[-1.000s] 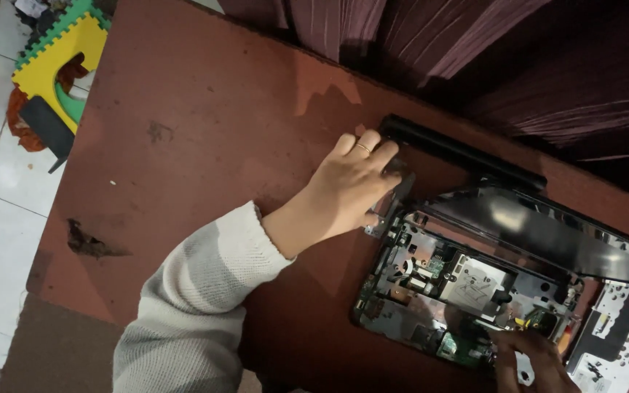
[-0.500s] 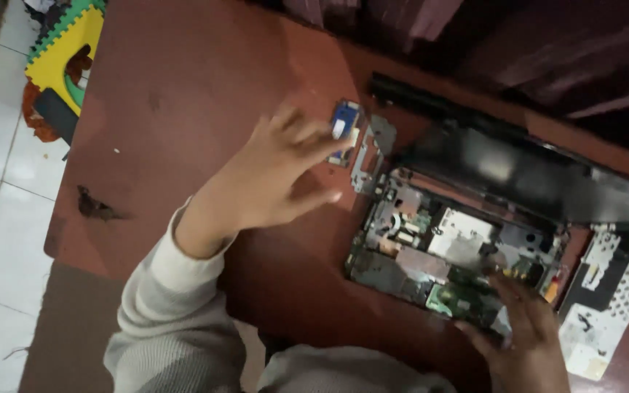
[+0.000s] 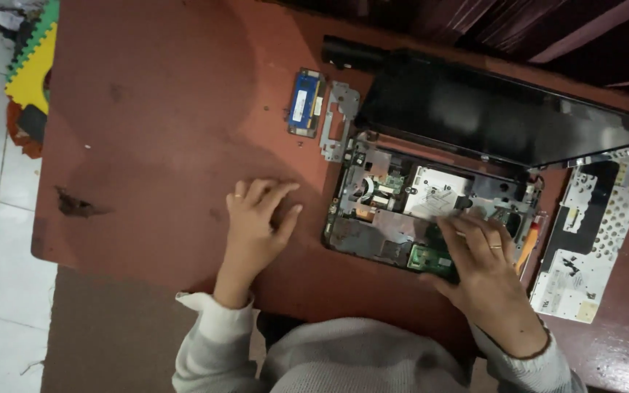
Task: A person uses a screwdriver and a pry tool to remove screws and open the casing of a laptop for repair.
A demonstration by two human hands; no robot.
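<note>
Two hands are in my view over a worn reddish-brown counter point(image 3: 147, 145) whose surface is scuffed and chipped at its left edge. My left hand point(image 3: 255, 222) rests flat on bare wood, fingers loosely spread, holding nothing. My right hand point(image 3: 483, 266) lies open on the opened laptop base point(image 3: 402, 218), fingertips pressing down on its exposed green circuit board and dull metal plates; it grips nothing that I can see, though the palm hides what lies beneath. Glossy black, the laptop's screen point(image 3: 489, 109) leans back behind the base. Near the counter's far edge lie a small blue memory module point(image 3: 305, 102) and, just beside it, a thin grey metal bracket point(image 3: 338, 120). At the right sits a perforated white keyboard backing point(image 3: 591, 240). Small screws are hard to make out.
</note>
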